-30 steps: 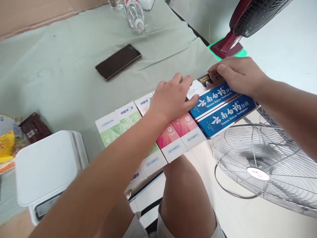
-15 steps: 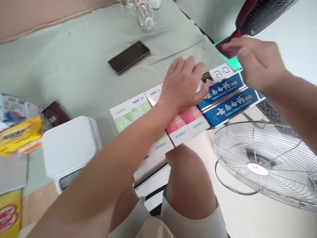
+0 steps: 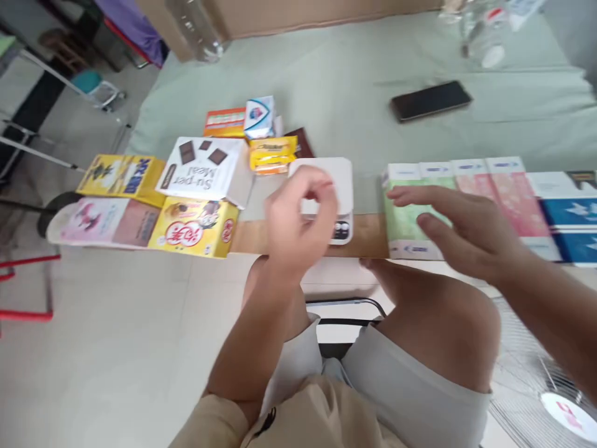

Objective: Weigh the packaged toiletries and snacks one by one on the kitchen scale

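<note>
My left hand (image 3: 301, 214), smeared by motion, hovers over a small white kitchen scale (image 3: 342, 186) at the table's front edge. Its fingers curl towards the thumb in a loose ring, and no object shows in them. To the right, my right hand (image 3: 461, 230) has its fingers stretched out above the green-and-white boxes (image 3: 396, 211), apparently holding nothing. Pink-and-white boxes (image 3: 508, 180) lie against these. Beyond them are blue toothpaste boxes (image 3: 571, 211), cut off by the frame's right edge.
Left of the scale are a white Su-per Meal box (image 3: 200, 168), several yellow boxes (image 3: 191, 230), a pink box (image 3: 100, 221) and a yellow packet (image 3: 273, 152). A phone (image 3: 431, 101) and plastic bottles (image 3: 487, 37) lie farther back. A wire-caged fan (image 3: 527, 373) stands lower right.
The view has swung left, bringing the left-side boxes into sight. My left hand has left the pink boxes for the scale; my right hand has moved from the toothpaste end to the green boxes.
</note>
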The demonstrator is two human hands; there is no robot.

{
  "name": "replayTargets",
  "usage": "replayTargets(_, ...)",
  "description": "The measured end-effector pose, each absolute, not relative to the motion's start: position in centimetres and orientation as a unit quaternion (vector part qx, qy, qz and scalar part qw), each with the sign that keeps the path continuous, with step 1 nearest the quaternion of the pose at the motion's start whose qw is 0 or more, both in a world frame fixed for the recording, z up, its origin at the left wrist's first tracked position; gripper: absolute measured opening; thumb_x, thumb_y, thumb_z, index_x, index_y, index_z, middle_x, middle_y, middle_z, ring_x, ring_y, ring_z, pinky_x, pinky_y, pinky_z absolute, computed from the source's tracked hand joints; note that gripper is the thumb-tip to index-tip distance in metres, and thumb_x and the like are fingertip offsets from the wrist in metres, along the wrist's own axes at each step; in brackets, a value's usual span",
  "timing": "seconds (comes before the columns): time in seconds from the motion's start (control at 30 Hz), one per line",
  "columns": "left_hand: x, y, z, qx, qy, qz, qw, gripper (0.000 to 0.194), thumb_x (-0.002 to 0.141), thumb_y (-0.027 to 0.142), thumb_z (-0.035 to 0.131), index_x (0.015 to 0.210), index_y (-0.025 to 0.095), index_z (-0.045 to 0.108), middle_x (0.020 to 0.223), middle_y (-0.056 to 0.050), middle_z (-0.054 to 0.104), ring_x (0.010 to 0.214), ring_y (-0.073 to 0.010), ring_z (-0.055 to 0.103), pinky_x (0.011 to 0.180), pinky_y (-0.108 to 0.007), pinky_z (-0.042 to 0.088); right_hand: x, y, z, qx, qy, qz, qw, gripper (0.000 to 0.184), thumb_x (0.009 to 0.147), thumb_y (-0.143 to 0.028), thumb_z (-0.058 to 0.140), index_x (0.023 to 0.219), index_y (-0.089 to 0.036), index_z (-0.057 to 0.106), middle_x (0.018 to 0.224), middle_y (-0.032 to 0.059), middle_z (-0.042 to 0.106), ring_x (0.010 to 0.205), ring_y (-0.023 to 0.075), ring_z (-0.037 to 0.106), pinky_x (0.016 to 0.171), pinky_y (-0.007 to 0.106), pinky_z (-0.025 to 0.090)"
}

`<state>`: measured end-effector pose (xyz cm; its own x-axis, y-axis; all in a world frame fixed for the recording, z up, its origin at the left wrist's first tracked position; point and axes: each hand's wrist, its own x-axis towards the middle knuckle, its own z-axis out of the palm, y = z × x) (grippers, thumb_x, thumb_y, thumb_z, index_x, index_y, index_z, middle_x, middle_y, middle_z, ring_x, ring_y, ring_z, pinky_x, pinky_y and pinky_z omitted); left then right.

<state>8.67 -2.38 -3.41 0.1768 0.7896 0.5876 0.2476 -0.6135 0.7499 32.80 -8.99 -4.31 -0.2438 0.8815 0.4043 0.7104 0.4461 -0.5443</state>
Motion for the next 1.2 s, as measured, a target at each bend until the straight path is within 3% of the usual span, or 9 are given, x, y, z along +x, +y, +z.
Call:
replayTargets(0.17, -2.7, -1.9, -7.5, 0.520, 0.534, 0.659, 0.101, 0.014, 0.092, 0.023, 0.055, 0.078, 0.026, 0.053, 0.076, -0.001, 0.056, 0.078, -0.0205, 0.059, 0.082, -0.039, 0.051, 20.0, -6.3, -7.4, -0.459, -0.782, 0.216, 0.363, 0.029, 0.098, -0.017, 0.056, 0.121, -0.027, 0.069, 0.123, 0.0052, 0.081, 0.113, 0.0211, 0.079, 0.094, 0.037, 0.067)
replayTargets(0.27, -7.5, -1.9, -8.5, 0.494, 0.591, 0.636, 0.040, 0.004, 0.089, 0.024, 0.056, 0.086, 0.026, 0.058, 0.089, -0.003, 0.062, 0.094, -0.0237, 0.062, 0.094, -0.043, 0.051, 13.2, -5.4, -8.7, -0.439, -0.794, 0.223, 0.356, 0.034, 0.095, -0.018, 0.057, 0.127, -0.026, 0.067, 0.131, 0.0082, 0.078, 0.123, 0.0246, 0.075, 0.101, 0.044, 0.065)
replayTargets(0.4, -11.5, -1.9, -10.0, 0.515, 0.634, 0.578, -0.004, 0.006, 0.091, 0.026, 0.055, 0.094, 0.026, 0.060, 0.099, -0.005, 0.064, 0.105, -0.0240, 0.064, 0.102, -0.043, 0.052, 5.8, -4.4, -9.7, -0.408, -0.838, 0.178, 0.316, 0.041, 0.095, -0.022, 0.059, 0.135, -0.024, 0.066, 0.153, 0.0102, 0.065, 0.148, 0.0312, 0.058, 0.117, 0.052, 0.056)
replayTargets(0.5, -13.2, -1.9, -11.4, 0.524, 0.647, 0.554, 0.001, 0.011, 0.091, 0.024, 0.056, 0.101, 0.025, 0.062, 0.108, -0.006, 0.063, 0.116, -0.0242, 0.064, 0.109, -0.043, 0.052, 2.6, -3.8, -10.5, -0.409, -0.857, 0.143, 0.280, 0.046, 0.094, -0.024, 0.061, 0.140, -0.022, 0.065, 0.151, 0.0095, 0.066, 0.149, 0.0340, 0.055, 0.119, 0.053, 0.052)
replayTargets(0.63, -15.0, -1.7, -13.0, 0.520, 0.654, 0.550, 0.023, 0.017, 0.090, 0.021, 0.055, 0.105, 0.024, 0.062, 0.114, -0.007, 0.064, 0.120, -0.0239, 0.064, 0.112, -0.042, 0.051, 1.7, -3.9, -11.9, -0.431, -0.855, 0.097, 0.272, 0.046, 0.093, -0.027, 0.068, 0.139, -0.025, 0.067, 0.131, 0.0101, 0.075, 0.136, 0.0324, 0.065, 0.116, 0.051, 0.050)
replayTargets(0.77, -16.2, -1.5, -13.6, 0.491, 0.679, 0.539, 0.086, 0.028, 0.088, 0.026, 0.060, 0.115, 0.023, 0.064, 0.117, -0.009, 0.070, 0.114, -0.0251, 0.068, 0.104, -0.042, 0.055, 2.4, -4.7, -12.8, -0.452, -0.837, 0.087, 0.295, 0.038, 0.096, -0.028, 0.068, 0.133, -0.031, 0.071, 0.116, 0.0100, 0.075, 0.128, 0.0320, 0.069, 0.107, 0.052, 0.057)
replayTargets(0.97, -16.1, -2.3, -12.4, 0.454, 0.700, 0.528, 0.160, 0.019, 0.087, 0.026, 0.062, 0.102, 0.021, 0.073, 0.100, -0.007, 0.078, 0.096, -0.0233, 0.074, 0.086, -0.036, 0.060, 2.3, -5.8, -14.1, -0.456, -0.810, 0.152, 0.335, 0.035, 0.096, -0.019, 0.064, 0.127, -0.032, 0.072, 0.146, 0.0122, 0.063, 0.153, 0.0355, 0.051, 0.122, 0.065, 0.050)
replayTargets(1.1, -15.0, -3.6, -11.9, 0.431, 0.631, 0.636, 0.105, 0.019, 0.089, 0.029, 0.059, 0.097, 0.022, 0.075, 0.093, -0.004, 0.075, 0.087, -0.0206, 0.070, 0.077, -0.034, 0.057, 3.7, -6.9, -13.9, -0.413, -0.803, 0.101, 0.418, 0.038, 0.096, -0.012, 0.065, 0.127, -0.032, 0.071, 0.137, 0.0096, 0.068, 0.154, 0.0293, 0.051, 0.123, 0.057, 0.054)
replayTargets(1.2, -12.4, -4.5, -12.1, 0.472, 0.563, 0.677, 0.052, 0.036, 0.099, 0.046, 0.044, 0.106, 0.026, 0.073, 0.098, -0.005, 0.070, 0.092, -0.0234, 0.069, 0.083, -0.040, 0.056, 7.1, -7.6, -12.2, -0.390, -0.783, 0.035, 0.482, 0.038, 0.093, -0.007, 0.067, 0.126, -0.026, 0.070, 0.130, 0.0098, 0.068, 0.146, 0.0261, 0.058, 0.123, 0.053, 0.054)
